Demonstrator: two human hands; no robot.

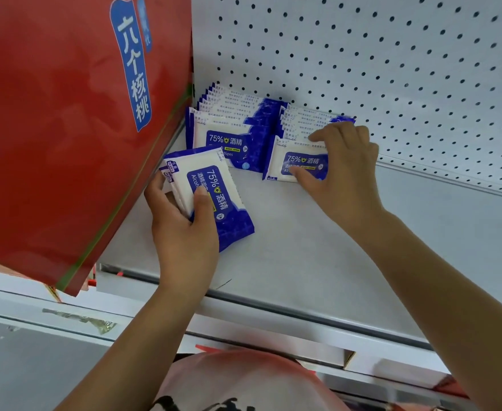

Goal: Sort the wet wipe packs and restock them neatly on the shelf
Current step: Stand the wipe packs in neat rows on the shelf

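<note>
On the white shelf (303, 262), the left hand (184, 232) grips a few stacked wipe packs (211, 188), thumb across the top one. Farther in, the right hand (344, 173) pinches the right row (300, 129) of upright packs beside the left row (232, 129), both near the pegboard (392, 54). A red carton (51, 114) stands left.

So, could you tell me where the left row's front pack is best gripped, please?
Probably its top edge, from above and in front: the front pack stands leaning back on its row, so thumb on the face, fingers behind. The red box and the right row crowd its sides.
</note>
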